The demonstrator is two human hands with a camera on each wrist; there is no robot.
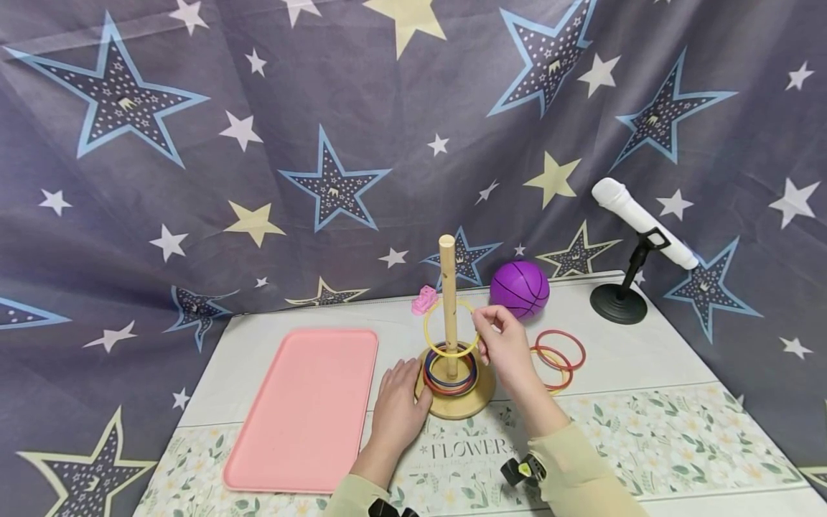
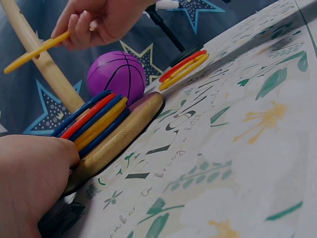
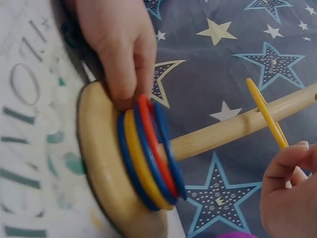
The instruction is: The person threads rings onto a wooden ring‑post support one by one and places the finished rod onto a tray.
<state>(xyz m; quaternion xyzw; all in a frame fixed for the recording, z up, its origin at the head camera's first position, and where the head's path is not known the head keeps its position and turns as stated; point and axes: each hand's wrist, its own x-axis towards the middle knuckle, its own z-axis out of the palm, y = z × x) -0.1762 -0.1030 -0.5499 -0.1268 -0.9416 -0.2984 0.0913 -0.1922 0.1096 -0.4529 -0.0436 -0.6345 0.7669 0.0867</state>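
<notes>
A wooden pole stands upright on a round wooden base. My right hand pinches a yellow ring by its right side, partway up the pole, which appears to pass through it. Around the foot of the pole lies a stack of blue, red and yellow rings. My left hand rests at the left side of the base, its fingers fairly straight and its thumb touching the base beside the stack, as the right wrist view shows.
Loose red and yellow rings lie right of the base. Behind are a purple ball and a small pink object. A white microphone leans on a black stand at the back right. A pink tray is at the left.
</notes>
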